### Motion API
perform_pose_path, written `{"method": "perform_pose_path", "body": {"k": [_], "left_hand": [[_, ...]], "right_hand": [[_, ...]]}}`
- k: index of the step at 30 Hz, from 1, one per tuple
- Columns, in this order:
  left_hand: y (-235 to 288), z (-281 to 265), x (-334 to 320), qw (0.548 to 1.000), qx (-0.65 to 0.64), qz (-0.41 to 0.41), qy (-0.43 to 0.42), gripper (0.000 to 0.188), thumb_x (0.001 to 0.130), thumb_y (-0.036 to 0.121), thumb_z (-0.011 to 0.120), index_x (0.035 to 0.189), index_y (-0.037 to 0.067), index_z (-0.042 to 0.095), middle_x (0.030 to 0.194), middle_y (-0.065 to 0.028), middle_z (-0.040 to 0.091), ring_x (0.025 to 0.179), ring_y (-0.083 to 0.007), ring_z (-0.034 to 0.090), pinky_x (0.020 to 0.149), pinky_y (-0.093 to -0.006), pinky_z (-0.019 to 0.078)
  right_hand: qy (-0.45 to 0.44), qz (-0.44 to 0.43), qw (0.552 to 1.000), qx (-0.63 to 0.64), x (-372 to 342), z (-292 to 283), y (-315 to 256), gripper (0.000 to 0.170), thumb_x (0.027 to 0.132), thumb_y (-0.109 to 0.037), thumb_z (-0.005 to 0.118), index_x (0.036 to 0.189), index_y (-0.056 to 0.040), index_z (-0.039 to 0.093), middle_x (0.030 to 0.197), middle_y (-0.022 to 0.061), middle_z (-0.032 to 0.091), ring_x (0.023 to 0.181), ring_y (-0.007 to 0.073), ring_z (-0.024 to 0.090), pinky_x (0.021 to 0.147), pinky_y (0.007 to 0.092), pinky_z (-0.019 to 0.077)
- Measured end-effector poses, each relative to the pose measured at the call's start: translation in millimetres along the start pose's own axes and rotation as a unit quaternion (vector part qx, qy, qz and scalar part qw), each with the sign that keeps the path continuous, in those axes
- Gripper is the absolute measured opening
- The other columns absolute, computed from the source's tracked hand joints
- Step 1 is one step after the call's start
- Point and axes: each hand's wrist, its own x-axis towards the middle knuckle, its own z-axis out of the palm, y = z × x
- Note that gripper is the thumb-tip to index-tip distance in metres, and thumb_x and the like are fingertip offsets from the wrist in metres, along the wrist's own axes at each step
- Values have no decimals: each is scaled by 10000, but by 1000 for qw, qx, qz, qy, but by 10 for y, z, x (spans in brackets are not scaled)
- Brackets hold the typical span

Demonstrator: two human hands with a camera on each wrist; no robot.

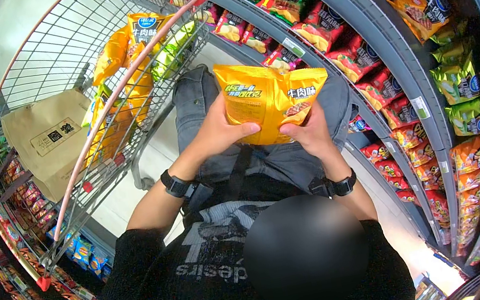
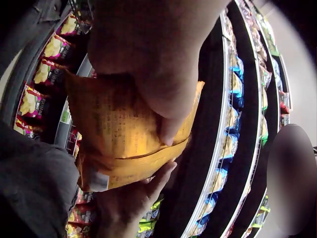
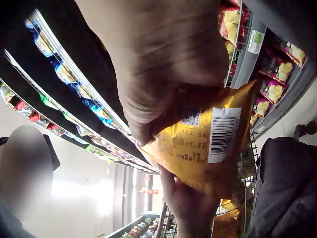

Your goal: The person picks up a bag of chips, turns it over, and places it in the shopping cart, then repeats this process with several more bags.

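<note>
A yellow snack bag (image 1: 257, 100) is held between both hands above the person's lap in the head view. My left hand (image 1: 221, 129) grips its left side, thumb across the near face; my right hand (image 1: 312, 132) pinches the lower right corner. In the left wrist view, the left hand (image 2: 153, 64) lies over the bag (image 2: 116, 116), with the right hand (image 2: 124, 206) below. The right wrist view shows a barcode on the bag (image 3: 185, 158), the right hand (image 3: 168, 64) above and the left hand (image 3: 190, 206) beneath. Some fingers are hidden behind the bag.
At the left stands a wire shopping cart (image 1: 55, 35) with a brown paper bag (image 1: 51, 148), several yellow bags (image 1: 139, 90) and a green bag (image 1: 174, 50). Curved shelves (image 1: 386, 45) of snack bags run along the right; more shelves (image 1: 1, 250) line the far left.
</note>
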Motion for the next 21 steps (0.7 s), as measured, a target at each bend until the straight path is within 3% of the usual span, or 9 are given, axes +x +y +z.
{"method": "perform_pose_path", "body": {"k": [4, 7, 11, 16, 21], "left_hand": [[-58, -27, 18, 1000, 19, -11, -8, 728, 803, 235, 769, 1368, 14, 365, 1275, -71, 535, 1181, -166, 508, 1019, -335, 397], [-116, 6, 77, 994, -76, -83, 13, 613, 880, 248, 685, 1355, 7, 381, 1246, -83, 551, 1135, -162, 537, 978, -325, 432], [-91, 65, 117, 988, -84, -121, 39, 534, 931, 298, 605, 1330, 10, 397, 1225, -101, 565, 1087, -173, 572, 927, -322, 476], [-171, 29, 148, 980, -99, -170, 38, 505, 949, 310, 570, 1319, 9, 403, 1193, -103, 585, 1025, -175, 611, 871, -312, 513], [-230, -8, 159, 978, -115, -170, 31, 481, 962, 314, 546, 1310, 9, 415, 1174, -101, 597, 1001, -169, 623, 854, -309, 522]], "right_hand": [[2, 2, 1000, -12, 20, -38, 87, 655, 769, -225, 799, 1279, -31, 437, 1219, 67, 557, 1106, 168, 558, 955, 326, 454], [3, 45, 995, 85, 48, -8, 159, 602, 851, -232, 713, 1323, -19, 406, 1237, 82, 548, 1126, 177, 550, 956, 331, 462], [38, 152, 968, 196, 31, 88, 67, 500, 938, -168, 585, 1361, -8, 372, 1266, 103, 533, 1142, 204, 550, 964, 347, 472], [50, 180, 963, 195, 61, 59, 105, 490, 950, -225, 576, 1351, -11, 393, 1259, 100, 545, 1121, 199, 566, 942, 337, 484], [45, 191, 958, 212, 66, 61, 111, 459, 960, -266, 561, 1320, -11, 435, 1232, 95, 570, 1081, 191, 592, 921, 327, 496]]}}
